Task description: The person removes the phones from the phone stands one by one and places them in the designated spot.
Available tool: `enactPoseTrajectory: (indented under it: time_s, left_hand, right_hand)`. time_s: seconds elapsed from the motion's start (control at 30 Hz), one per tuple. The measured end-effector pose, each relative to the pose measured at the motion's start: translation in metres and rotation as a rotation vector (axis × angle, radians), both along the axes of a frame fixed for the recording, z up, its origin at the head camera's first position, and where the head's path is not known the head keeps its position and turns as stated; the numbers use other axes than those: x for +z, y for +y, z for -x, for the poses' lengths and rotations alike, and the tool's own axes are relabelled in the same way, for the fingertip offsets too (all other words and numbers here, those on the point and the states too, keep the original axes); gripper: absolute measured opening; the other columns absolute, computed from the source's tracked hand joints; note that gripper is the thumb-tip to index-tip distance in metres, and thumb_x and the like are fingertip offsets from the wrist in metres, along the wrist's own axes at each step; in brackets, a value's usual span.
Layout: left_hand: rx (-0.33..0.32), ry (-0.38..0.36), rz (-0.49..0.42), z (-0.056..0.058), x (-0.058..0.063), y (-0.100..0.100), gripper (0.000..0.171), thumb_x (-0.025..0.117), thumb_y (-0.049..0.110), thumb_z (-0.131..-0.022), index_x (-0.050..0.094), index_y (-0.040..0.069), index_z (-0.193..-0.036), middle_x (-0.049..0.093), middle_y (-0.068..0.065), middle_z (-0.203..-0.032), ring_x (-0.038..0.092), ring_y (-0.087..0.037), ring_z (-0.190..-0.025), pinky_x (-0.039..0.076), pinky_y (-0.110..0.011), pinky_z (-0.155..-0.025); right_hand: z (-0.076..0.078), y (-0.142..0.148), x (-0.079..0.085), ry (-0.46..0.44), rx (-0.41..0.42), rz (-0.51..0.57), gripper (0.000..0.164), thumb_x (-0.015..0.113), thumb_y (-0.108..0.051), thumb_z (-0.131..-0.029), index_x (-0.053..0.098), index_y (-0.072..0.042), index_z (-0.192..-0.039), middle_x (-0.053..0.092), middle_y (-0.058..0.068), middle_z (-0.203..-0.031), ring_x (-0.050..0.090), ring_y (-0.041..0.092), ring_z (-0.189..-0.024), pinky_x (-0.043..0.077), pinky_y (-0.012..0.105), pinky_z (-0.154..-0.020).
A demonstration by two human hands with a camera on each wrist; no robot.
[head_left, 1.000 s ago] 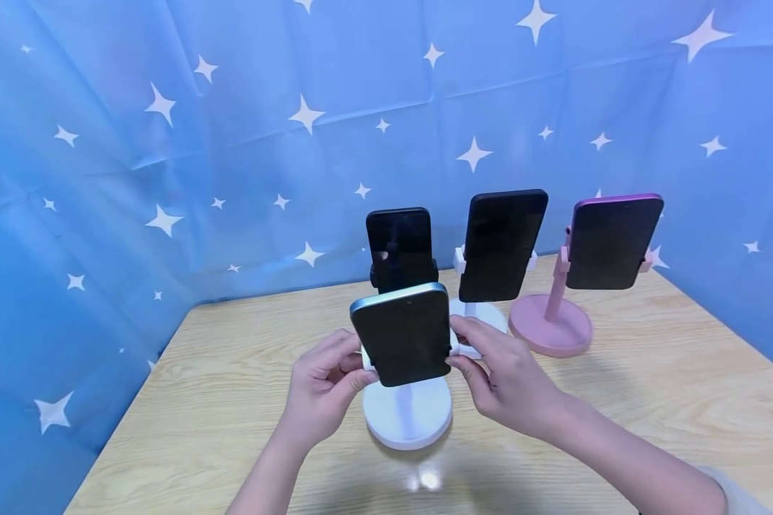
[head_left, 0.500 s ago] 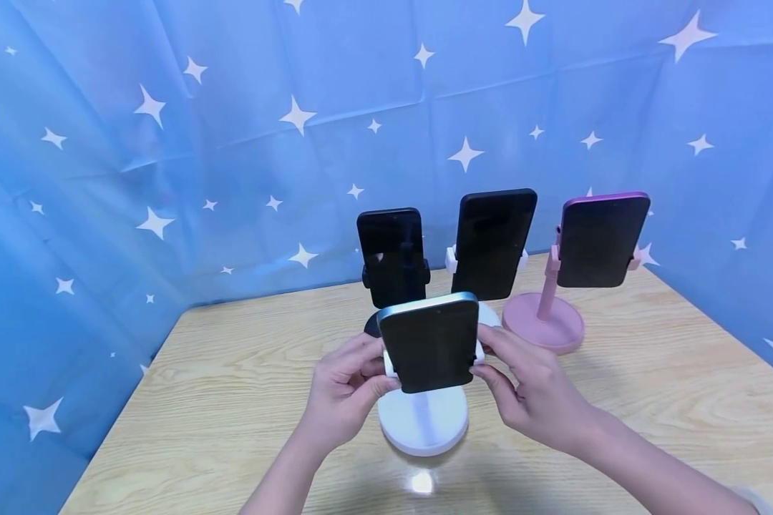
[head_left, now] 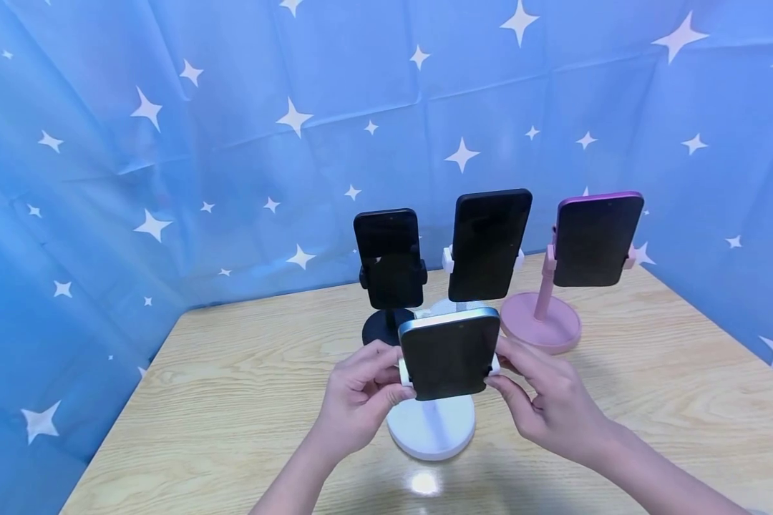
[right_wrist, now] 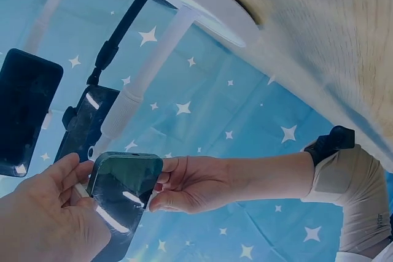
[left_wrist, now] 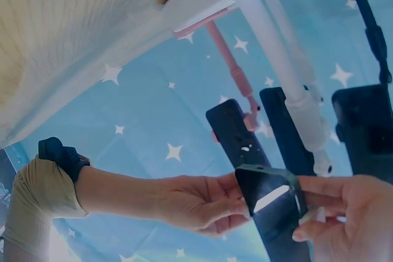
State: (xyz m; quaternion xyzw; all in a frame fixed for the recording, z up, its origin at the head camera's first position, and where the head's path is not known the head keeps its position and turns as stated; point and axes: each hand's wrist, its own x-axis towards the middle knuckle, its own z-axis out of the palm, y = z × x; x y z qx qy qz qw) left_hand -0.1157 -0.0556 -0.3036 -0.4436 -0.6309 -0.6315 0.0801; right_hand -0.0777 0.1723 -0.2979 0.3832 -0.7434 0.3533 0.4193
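Note:
A phone (head_left: 451,356) with a light blue frame and dark screen sits in the white clamp of a white phone stand (head_left: 433,433). My left hand (head_left: 361,400) pinches the clamp's left arm (head_left: 404,373) between thumb and fingers. On the other side my right hand (head_left: 547,393) pinches the clamp's right arm (head_left: 495,365). The round base rests on the table, and the phone hides most of the post. From below, the left wrist view shows the white post (left_wrist: 270,47) rising behind the phone (left_wrist: 270,207).
Behind stand a black phone (head_left: 389,259) on a black stand (head_left: 386,327), another black phone (head_left: 489,244) on a white stand, and a pink-framed phone (head_left: 599,240) on a pink stand (head_left: 542,322). A star-patterned blue cloth (head_left: 232,164) backs the wooden table (head_left: 245,372).
Both hands have shifted the white stand and its phone to the right and slightly nearer. The phone looks more foreshortened, its top edge lower. The head view has turned slightly right.

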Motion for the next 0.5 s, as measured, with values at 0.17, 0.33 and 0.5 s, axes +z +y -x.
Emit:
enactPoseTrajectory:
  time_s: [0.17,0.33,0.5]
  left_hand:
    - [-0.004,0.02,0.009,-0.0017,-0.0005,0.0001,0.033,0.067,-0.007,-0.075,0.06,-0.014,-0.106,0.055,-0.017,-0.085,0.067,-0.026,-0.078,0.054,-0.028,-0.06]
    - [-0.024,0.056,-0.003,-0.0027,-0.0016,-0.0004,0.033,0.066,-0.008,-0.075,0.06,-0.013,-0.108,0.054,-0.017,-0.084,0.068,-0.025,-0.078,0.054,-0.028,-0.059]
    - [-0.036,0.062,-0.011,-0.003,-0.0024,-0.0005,0.034,0.065,-0.009,-0.076,0.059,-0.012,-0.109,0.053,-0.018,-0.084,0.068,-0.025,-0.079,0.055,-0.03,-0.061]
  right_hand:
    - [-0.0006,0.0018,-0.0034,0.021,-0.001,0.003,0.041,0.049,-0.025,-0.094,0.059,0.013,-0.104,0.064,0.01,-0.101,0.057,0.0,-0.096,0.044,0.014,-0.085]
    - [-0.0018,0.002,-0.0051,0.015,0.005,0.011,0.041,0.05,-0.025,-0.093,0.059,0.014,-0.104,0.065,0.01,-0.101,0.057,0.0,-0.098,0.044,0.014,-0.085]
    - [-0.0014,0.0016,-0.0063,0.013,0.033,0.023,0.04,0.051,-0.023,-0.093,0.058,0.015,-0.105,0.064,0.008,-0.105,0.057,0.001,-0.101,0.044,0.015,-0.085]
